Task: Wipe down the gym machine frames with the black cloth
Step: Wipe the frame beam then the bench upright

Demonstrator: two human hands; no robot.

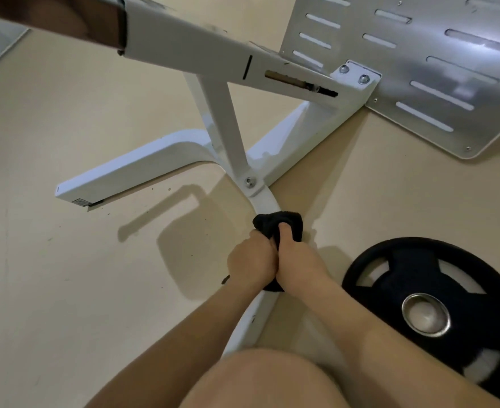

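- Most of your black cloth (284, 222) is buried under your left hand (250, 262) and right hand (297, 260). Only a bunch past the knuckles and a scrap by the wrists shows.
- Most of your fingertips curl out of sight into the cloth.
- The white frame leg (265, 203) vanishes under the cloth and hands, then behind your knee (266, 381), which the bottom edge chops off.
- The weight plate (413, 269) runs off the right edge, and its near side is smeared and partly behind your forearm.
- The slotted metal plate (419, 69) is cut by the top and right edges.
- The brown pad (66, 22) up in the corner is blurry and cropped.
- The sticker (80, 202) on the base foot is way too small to read.
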